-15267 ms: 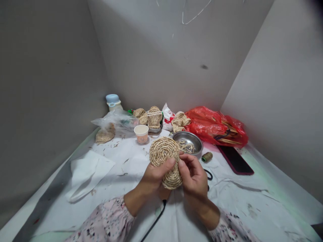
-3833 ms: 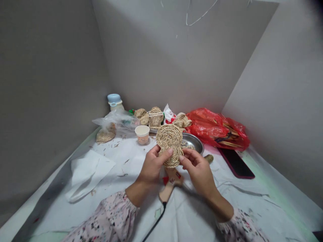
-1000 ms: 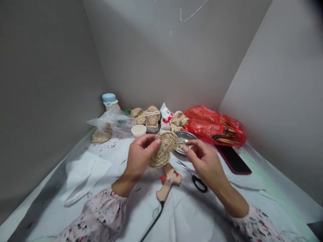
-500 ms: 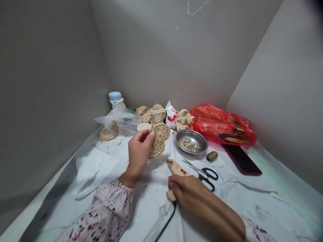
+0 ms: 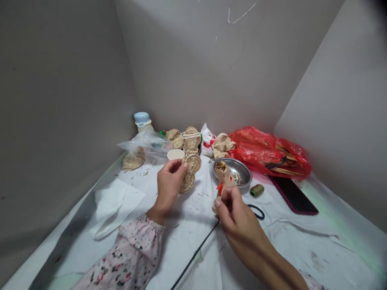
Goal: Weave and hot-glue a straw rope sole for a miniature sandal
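My left hand is closed on a woven straw piece made of two joined coiled discs, held upright above the white table cover. My right hand grips a tan glue gun with a red trigger. The gun is lifted, its nozzle pointing away toward the metal bowl. Its black cord trails back toward me. The gun's tip sits a little to the right of the straw piece, not touching it.
Behind stand a paper cup, small straw baskets, a clear plastic bag, a capped bottle and a red plastic bag. A thread spool, scissors, a dark phone and folded white paper lie around.
My right hand let go of the straw piece, picked the glue gun up off the table and raised it. My left hand keeps the straw piece, now turned more edge-on.
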### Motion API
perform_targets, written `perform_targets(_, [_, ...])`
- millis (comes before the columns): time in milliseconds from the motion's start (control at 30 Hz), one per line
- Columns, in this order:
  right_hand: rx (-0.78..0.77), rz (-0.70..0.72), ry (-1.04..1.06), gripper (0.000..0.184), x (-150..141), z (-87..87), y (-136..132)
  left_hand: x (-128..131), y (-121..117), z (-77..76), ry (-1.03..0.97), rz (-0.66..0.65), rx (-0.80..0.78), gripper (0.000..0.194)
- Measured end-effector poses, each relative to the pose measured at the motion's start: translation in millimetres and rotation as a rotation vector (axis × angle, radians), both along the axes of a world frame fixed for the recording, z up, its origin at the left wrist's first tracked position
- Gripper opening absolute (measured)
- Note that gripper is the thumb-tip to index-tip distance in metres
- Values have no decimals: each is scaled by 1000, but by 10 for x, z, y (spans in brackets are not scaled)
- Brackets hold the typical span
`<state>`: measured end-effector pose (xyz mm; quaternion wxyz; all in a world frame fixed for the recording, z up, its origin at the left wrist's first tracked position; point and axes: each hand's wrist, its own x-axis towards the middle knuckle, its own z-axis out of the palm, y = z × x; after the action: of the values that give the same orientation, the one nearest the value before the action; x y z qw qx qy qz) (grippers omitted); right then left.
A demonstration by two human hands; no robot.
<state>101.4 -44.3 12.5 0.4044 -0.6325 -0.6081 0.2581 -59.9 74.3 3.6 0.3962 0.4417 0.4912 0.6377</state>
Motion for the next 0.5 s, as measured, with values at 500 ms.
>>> perform_targets(500, [-4, -80, 918, 32, -70, -306, 107, 130, -193, 35, 118, -161, -61, 24])
